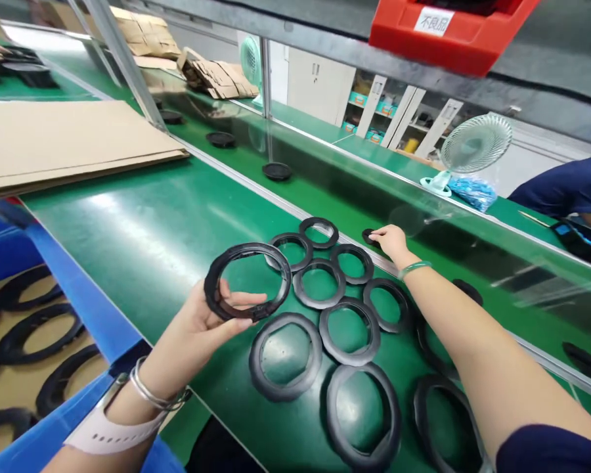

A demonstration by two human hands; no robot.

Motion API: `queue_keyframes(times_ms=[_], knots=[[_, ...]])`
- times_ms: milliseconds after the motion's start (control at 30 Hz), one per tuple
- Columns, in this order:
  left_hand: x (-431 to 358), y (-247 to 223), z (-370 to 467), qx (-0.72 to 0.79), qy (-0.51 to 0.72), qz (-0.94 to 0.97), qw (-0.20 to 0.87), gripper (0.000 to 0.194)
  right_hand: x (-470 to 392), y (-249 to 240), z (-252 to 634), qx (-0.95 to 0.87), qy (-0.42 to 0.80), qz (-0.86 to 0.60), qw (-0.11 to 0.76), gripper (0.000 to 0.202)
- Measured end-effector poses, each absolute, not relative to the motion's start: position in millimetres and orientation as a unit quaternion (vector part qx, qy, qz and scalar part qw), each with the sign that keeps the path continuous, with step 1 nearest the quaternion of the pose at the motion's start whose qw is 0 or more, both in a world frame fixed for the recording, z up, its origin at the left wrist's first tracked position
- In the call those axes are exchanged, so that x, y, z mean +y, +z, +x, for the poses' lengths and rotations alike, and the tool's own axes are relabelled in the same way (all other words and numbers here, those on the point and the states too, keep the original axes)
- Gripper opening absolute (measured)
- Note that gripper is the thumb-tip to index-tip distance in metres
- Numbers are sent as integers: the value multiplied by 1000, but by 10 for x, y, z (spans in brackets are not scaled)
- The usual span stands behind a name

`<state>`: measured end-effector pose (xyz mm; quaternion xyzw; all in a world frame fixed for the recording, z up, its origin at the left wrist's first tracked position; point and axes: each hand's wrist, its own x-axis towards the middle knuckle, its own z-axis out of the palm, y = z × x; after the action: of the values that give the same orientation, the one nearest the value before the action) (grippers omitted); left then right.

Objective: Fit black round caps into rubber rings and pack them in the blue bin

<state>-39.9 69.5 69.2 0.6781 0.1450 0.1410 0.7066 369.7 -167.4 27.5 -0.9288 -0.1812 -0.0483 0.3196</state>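
My left hand (221, 309) is closed on a black ring (249, 253), raised and tilted over the green table. Its thumb lies along the lower rim, with the fingers behind and through the opening. Out over the green belt, my right hand (390, 242) pinches a small black round disc (368, 235) at its edge; the disc is partly hidden by the fingers. Between my hands several similar black rings lie flat on the table, among them a nearer ring (285, 357) and a ring at the front (363, 417).
Further black discs (276, 171) lie along the belt (325, 190). Cardboard sheets (79, 141) rest at the left, above a blue bin (91, 407) holding more rings. A red bin (448, 33) hangs overhead. Across the belt are a fan (477, 144) and a person (561, 187).
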Motion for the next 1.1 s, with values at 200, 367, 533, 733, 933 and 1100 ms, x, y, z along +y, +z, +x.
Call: queue_keyframes(times_ms=[200,367,533,733,933,1100], knots=[[172,752,-516,115,69,657,742,52,-1778,647,3255,-217,-107,-901,361,3],[-458,673,-791,69,-15,664,745,53,-2359,1238,1840,-343,-118,-768,528,5],[-1008,590,-1040,25,-103,654,749,65,-2934,1422,290,-420,-75,-732,531,17],[-1345,329,-1188,50,-101,676,728,70,-3212,740,-244,-473,-166,-749,433,31],[-1451,244,-1203,93,-50,678,728,70,-3241,460,-184,-541,-204,-748,325,21],[-1466,241,-1223,97,-48,673,731,68,-3229,429,-189,-571,-225,-740,276,22]])
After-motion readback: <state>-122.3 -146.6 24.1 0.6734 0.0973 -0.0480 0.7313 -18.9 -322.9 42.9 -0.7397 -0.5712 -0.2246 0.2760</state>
